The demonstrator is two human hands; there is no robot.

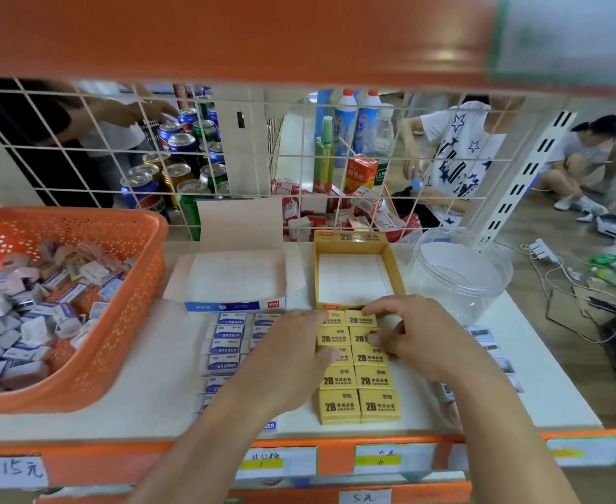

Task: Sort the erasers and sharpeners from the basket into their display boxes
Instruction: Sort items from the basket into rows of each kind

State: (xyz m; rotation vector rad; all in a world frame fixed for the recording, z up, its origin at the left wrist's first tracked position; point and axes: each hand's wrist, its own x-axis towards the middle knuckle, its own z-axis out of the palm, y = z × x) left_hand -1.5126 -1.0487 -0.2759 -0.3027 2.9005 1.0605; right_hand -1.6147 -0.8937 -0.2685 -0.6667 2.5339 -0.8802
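1. Head view, the step: I judge the step to be gathering the yellow erasers [357, 394] for loading. They lie in two neat columns on the shelf [146, 401], just in front of the empty yellow box [395, 271].
2. To do it well, squeeze a block of rows from both sides so it lifts as one. Keep the printed faces up, and set the block down flat against a box wall so that later rows fit.
3. Lift straight up. The blue erasers [226, 334] lie just beside the left column, in front of the white box [235, 306], and a sideways drag could scatter them.
4. The basket [128, 314] at the left still holds a mixed heap, so much sorting remains. A clear jar [463, 278] stands at the right, empty as far as I can see.
5. Left hand [288, 358]: palm down, fingers fairly straight and lying over the gap between the blue and yellow rows. Its thumb touches the left yellow column, and it grips nothing.
6. Right hand [422, 336]: reaches in from the right with the fingers curled over the top rows. It appears to pinch an eraser in the right column, near the box.
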